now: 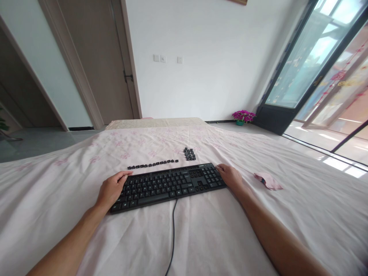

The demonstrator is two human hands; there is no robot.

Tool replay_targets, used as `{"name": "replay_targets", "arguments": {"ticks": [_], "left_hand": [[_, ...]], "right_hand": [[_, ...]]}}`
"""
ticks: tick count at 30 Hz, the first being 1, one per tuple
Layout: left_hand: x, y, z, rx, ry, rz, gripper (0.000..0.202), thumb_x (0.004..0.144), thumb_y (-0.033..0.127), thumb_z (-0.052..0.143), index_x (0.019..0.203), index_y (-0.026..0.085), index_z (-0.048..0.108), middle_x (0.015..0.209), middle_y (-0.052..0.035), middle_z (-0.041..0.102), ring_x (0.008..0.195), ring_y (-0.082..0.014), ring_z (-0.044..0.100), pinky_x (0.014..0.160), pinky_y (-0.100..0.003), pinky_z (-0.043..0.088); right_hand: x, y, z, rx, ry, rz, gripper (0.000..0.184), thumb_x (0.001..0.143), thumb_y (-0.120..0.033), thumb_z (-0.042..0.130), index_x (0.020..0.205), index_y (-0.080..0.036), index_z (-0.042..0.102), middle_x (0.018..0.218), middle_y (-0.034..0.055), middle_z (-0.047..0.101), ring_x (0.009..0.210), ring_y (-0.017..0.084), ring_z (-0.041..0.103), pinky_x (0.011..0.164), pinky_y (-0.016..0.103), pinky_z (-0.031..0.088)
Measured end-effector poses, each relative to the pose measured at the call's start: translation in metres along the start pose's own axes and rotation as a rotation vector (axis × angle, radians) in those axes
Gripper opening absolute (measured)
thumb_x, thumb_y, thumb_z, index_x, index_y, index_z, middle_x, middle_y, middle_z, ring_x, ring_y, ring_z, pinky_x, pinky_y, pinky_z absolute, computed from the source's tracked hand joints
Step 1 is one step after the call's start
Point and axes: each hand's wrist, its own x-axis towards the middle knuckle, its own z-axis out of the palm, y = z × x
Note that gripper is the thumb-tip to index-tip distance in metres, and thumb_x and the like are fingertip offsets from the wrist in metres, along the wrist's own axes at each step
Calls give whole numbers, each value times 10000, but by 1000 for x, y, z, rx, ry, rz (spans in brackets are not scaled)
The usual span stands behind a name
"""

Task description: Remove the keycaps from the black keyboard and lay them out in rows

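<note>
A black keyboard (161, 186) lies on a pale pink cloth, its cable (173, 237) running toward me. Its function-key row and the block left of the number pad show bare sockets without caps. My left hand (112, 188) grips the keyboard's left end, thumb along the top edge. At the other end, my right hand (230, 177) is closed around the upper right corner. Just beyond the keyboard lies a line of loose keycaps (153, 165). A small cluster of more keycaps (190, 154) sits to the right of that line.
A crumpled pink cloth (268, 181) with something dark on it lies right of my right hand. The flowered bedspread (138, 142) is wrinkled. Beyond stand a brown door (94, 57), a glass door (304, 57) and a pot of purple flowers (243, 116).
</note>
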Motion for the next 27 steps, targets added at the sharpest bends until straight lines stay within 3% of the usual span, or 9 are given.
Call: {"name": "replay_targets", "arguments": {"ticks": [14,27], "left_hand": [[0,-1,1,-19,0,9,353,863,416,443,1143,354,647,1102,52,700,1019,-209,628,916,-289,452],[-2,3,0,-71,-13,-2,340,826,520,493,1046,338,677,1105,42,696,1049,-220,617,916,-297,447]], "right_hand": [[0,-1,-1,-4,-7,6,436,918,-521,340,1081,-313,686,1023,39,696,943,241,615,727,304,408],[-1,0,0,-7,10,-2,442,916,-523,336,1073,-309,689,1004,37,699,918,230,611,702,291,395]]}}
